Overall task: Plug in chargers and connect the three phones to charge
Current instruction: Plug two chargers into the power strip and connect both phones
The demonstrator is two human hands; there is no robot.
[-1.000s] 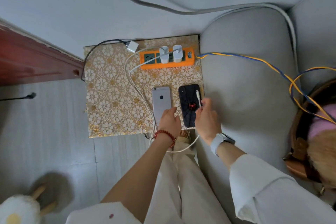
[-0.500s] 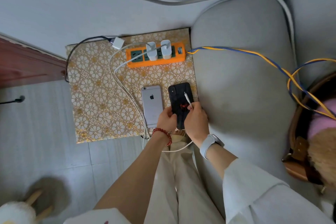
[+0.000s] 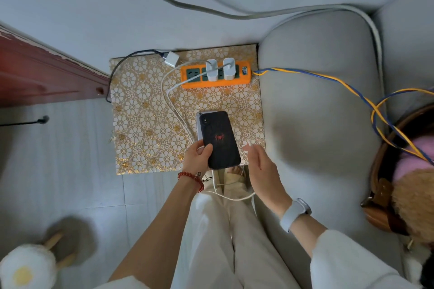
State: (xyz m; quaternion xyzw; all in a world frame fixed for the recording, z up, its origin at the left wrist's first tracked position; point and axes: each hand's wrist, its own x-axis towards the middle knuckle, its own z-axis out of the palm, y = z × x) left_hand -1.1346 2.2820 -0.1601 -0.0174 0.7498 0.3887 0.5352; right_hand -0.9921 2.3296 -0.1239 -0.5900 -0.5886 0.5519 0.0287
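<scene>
My left hand (image 3: 198,156) grips a black phone (image 3: 219,138) with a red spider mark, lifted above the silver phone (image 3: 199,124), which shows only as a sliver beneath it. My right hand (image 3: 259,166) pinches the tip of a white charging cable (image 3: 249,142) just right of the black phone. An orange power strip (image 3: 215,75) lies at the back of the gold floral table (image 3: 145,124) with two white chargers (image 3: 220,69) plugged in. A third white charger (image 3: 172,59) on a dark cable lies loose to the strip's left.
White cables (image 3: 172,105) loop from the chargers down past the table's front edge onto my lap. A grey sofa arm (image 3: 317,112) borders the table on the right, crossed by a blue-and-yellow cord (image 3: 328,78). A slipper (image 3: 28,265) lies on the floor at lower left.
My left hand left the silver phone, took the black phone and lifted it over the silver one. My right hand kept the cable tip and drew it off to the right.
</scene>
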